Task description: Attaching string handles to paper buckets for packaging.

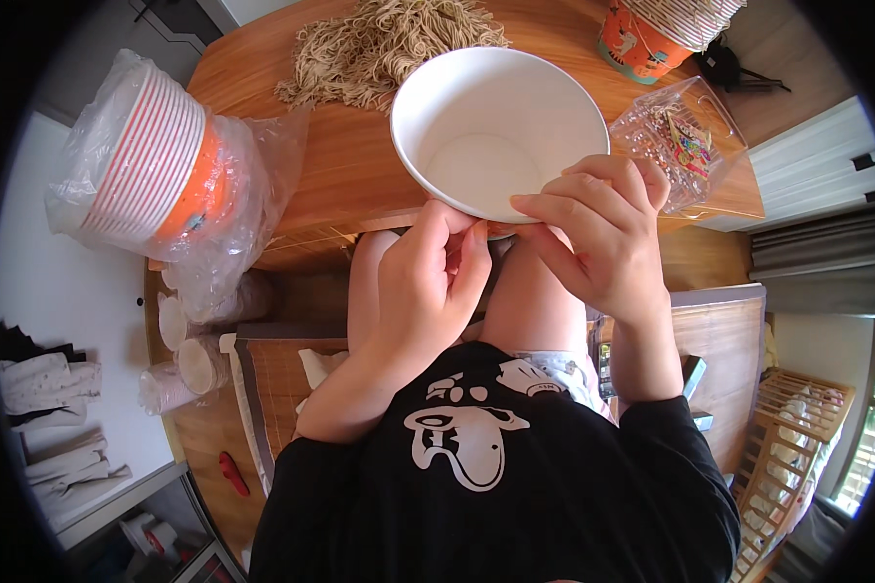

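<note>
A large white paper bucket point(491, 136) leans toward me at the table's near edge, its mouth facing up and its inside bare. My right hand point(608, 233) grips the near right of its rim, fingers over the lip and thumb below. Just under the near rim, my left hand point(423, 282) is closed in a pinch, its fingers touching the bucket. Whatever lies between those fingertips is too small to make out. Behind the bucket lies a heap of tan cords point(384, 44).
Nested orange-and-white buckets point(151, 160) in clear plastic stand at the table's left. Another bucket stack point(642, 44) with cords on top is at the far right, near a clear plastic box point(685, 146) of small items. More wrapped stacks point(204, 364) sit on the floor at left.
</note>
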A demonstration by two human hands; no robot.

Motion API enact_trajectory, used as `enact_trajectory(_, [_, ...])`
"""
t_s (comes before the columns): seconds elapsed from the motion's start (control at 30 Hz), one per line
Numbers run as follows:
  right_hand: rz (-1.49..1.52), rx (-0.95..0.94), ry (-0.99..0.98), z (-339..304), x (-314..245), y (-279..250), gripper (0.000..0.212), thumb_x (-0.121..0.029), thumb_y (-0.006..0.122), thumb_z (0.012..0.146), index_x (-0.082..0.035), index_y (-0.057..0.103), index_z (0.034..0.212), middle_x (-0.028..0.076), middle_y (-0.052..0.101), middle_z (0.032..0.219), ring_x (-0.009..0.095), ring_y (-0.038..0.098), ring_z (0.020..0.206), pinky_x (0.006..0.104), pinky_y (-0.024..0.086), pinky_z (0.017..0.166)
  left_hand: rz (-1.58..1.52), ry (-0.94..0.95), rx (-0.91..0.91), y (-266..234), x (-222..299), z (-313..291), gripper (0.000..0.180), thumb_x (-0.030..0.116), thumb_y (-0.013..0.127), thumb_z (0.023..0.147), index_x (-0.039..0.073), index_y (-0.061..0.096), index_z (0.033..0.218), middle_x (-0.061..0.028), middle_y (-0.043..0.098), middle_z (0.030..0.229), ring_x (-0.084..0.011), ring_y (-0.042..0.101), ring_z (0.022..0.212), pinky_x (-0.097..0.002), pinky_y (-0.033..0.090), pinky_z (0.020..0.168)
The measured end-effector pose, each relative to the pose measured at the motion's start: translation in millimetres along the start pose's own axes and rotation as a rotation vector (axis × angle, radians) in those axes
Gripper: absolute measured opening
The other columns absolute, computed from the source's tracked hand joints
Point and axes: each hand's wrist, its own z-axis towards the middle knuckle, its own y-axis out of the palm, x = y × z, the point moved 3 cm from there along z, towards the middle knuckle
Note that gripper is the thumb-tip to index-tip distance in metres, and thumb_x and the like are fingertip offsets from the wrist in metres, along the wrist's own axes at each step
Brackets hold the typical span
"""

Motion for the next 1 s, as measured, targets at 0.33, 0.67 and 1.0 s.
enact_trajectory(0.33, [0.356, -0.539, -0.123, 59, 25, 2, 0.013, -0.014, 0.07, 0.088, -0.013, 0.075, 0.101, -0.001, 0.071, 0.1, 0.022, 0.06, 0.104, 0.0398, 0.037, 0.102, 0.005, -0.041, -0.012, 0, -2, -1, 0.006, 0.003, 0.063, 0.097, 0.0, 0.059, 0.098, -0.0049, 0.062, 0.073, -0.0084, 0.054, 0.059, -0.0239, 0.044, 0.055])
enact_trajectory(0.67, [0.479, -0.786, -0.05, 65, 24, 18, 0.008, -0.015, 0.063, 0.092, -0.01, 0.069, 0.092, 0.001, 0.068, 0.093, 0.021, 0.062, 0.098, 0.039, 0.035, 0.106, -0.044, -0.073, -0.012, -4, 1, -5, 0.009, 0.006, 0.063, 0.1, -0.001, 0.056, 0.101, -0.0024, 0.061, 0.074, -0.0047, 0.052, 0.061, -0.0213, 0.042, 0.055])
enact_trajectory(1.0, [0.611, -0.859, 0.033, 67, 37, 20, 0.014, -0.017, 0.062, 0.093, -0.005, 0.07, 0.097, 0.006, 0.07, 0.094, 0.026, 0.064, 0.097, 0.038, 0.046, 0.092, -0.067, -0.001, 0.041, -1, -4, -5, 0.011, 0.005, 0.065, 0.099, 0.0, 0.055, 0.097, -0.0008, 0.06, 0.069, -0.0031, 0.051, 0.06, -0.0198, 0.041, 0.054])
